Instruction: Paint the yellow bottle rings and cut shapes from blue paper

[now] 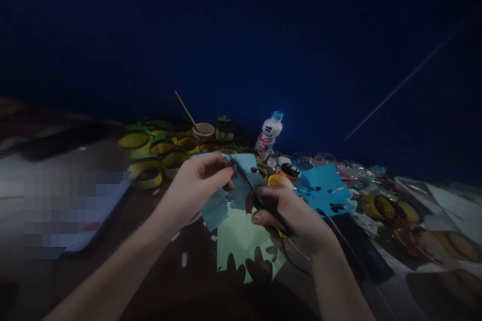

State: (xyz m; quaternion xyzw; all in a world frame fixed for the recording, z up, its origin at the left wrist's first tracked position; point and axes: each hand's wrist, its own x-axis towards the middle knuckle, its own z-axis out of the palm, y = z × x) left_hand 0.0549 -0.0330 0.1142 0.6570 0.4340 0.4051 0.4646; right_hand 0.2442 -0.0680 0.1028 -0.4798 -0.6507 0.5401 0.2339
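My left hand [198, 185] pinches the top edge of a light blue paper piece [241, 183] held above the table. My right hand [284, 208] is closed round the handles of dark scissors [246, 183], whose blades run up across the blue paper towards my left fingers. Under both hands lies a pale green sheet [241, 241] with scalloped cut-outs along its lower edge. To the right lies a brighter blue sheet [326, 190] with holes cut in it.
Several yellow and green rings [146, 153] cluster at the back left, beside a paper cup [203, 131] with a stick in it. A small white bottle [269, 134] with a blue cap stands behind. Clear plastic and scraps [380, 200] crowd the right. The room is dark.
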